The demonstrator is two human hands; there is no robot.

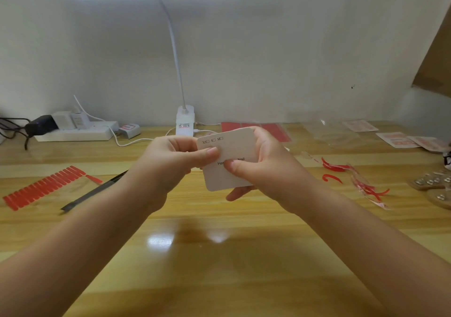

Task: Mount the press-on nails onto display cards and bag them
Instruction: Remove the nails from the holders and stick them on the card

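A white display card point(231, 158) is held above the worktop point(219, 255) between both hands, tilted with its printed face toward the camera. The left hand point(168, 160) is curled at the card's left edge — its thumb is pressed on the face, the other fingers point(180, 143) bent behind, so the card is pinched. The right hand point(266, 163) grips the right edge: its thumb lies across the printed text, and one fingertip shows beneath the lower edge. Size boxes are printed along the card's top.

Left of the fingers, well apart, a row of red press-on nails point(44, 186) lies on the worktop, with a dark flat tool point(95, 191) just beside it. Right of the fingers, red curved strips point(335, 166) and crumpled clear film point(368, 190) are scattered; a wooden holder point(436, 187) is cut by the frame's right edge. Beyond the fingers, a red sheet point(275, 130) in clear wrapping, clear bags point(327, 131) and small printed packets point(400, 140) lie near the wall, beside a white lamp base point(185, 119) and a power strip point(75, 132).

Below the hands, toward the near edge, bare wood is seen — lamp glare is reflected on it.
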